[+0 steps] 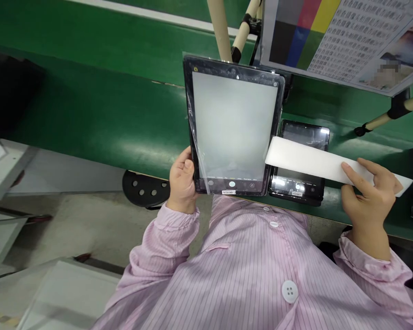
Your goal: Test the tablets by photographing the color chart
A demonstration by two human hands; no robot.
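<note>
My left hand [184, 181] grips the lower left edge of a black-framed tablet [234, 128], raised and tilted toward me. Its screen shows a pale grey camera view, and clear film lies loosely along its left side. On the right, my right hand [371, 192] pinches a long white strip [306, 158] between thumb and fingers. The strip's far end reaches the right edge of the held tablet. Beneath the strip, a second tablet [296, 188] lies on the green table [124, 110], partly covered by it.
A printed chart [344, 41] with colour blocks and text stands at the upper right, among beige pipes [220, 27]. A black item [10, 96] is at the far left. Below the table edge is a black perforated stool seat [144, 189].
</note>
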